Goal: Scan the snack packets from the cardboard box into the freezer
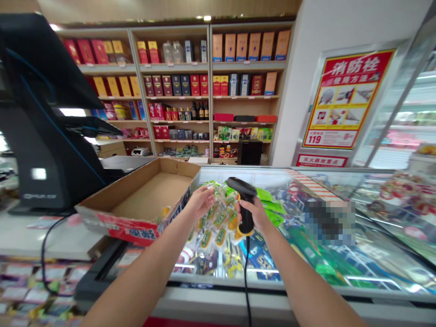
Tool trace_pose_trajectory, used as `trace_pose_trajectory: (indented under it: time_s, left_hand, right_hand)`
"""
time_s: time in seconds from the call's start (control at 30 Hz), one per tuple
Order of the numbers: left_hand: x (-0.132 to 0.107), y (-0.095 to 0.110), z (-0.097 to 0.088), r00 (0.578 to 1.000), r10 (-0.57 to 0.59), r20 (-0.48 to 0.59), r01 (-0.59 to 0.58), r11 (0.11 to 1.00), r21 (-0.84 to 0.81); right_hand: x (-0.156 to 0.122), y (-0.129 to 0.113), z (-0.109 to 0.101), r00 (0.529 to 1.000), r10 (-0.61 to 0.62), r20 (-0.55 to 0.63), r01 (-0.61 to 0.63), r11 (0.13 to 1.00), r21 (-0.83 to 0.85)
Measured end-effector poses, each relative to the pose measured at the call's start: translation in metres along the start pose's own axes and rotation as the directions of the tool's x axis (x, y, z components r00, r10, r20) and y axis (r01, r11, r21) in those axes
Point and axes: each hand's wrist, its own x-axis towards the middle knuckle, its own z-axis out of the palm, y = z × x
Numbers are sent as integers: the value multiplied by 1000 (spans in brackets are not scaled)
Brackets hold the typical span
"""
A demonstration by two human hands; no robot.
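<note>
My left hand (200,202) is closed on the top of a clear hanging strip of small green-and-yellow snack packets (218,222), which dangles down over the freezer glass. Just right of it, my right hand (256,215) grips the handle of a black barcode scanner (242,195). The scanner's head is level with the upper packets and its cable (246,281) drops toward me. The two hands are a short way apart, with the packets between them.
An open, nearly empty cardboard box (136,204) sits on the counter at left, beside a black checkout terminal (37,122). A glass-topped chest freezer (340,254) full of wrapped goods spreads ahead and right. Shelves of boxed goods (190,86) line the back wall.
</note>
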Motion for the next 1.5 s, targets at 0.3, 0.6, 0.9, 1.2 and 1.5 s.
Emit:
trace_pose_trajectory:
  time_s: [0.3,0.6,0.9,1.2,1.5]
  left_hand:
    - [3,-18,-12,919,385,86,-390,851,352]
    - [8,-23,-20,905,414,98,-411,791,452]
    - [1,-18,-17,905,418,72,-383,733,562]
    - [2,-21,-19,900,425,98,-405,732,548]
    - [4,-24,-24,871,462,168,-448,606,657]
  right_hand:
    - [-2,1,1,987,74,140,-62,994,-90]
    - [-4,0,3,980,101,170,-84,991,-103]
    - [-4,1,3,977,134,165,-115,986,-117]
    - [-4,0,3,975,134,176,-116,987,-111]
    - [-4,1,4,981,102,163,-86,991,-102]
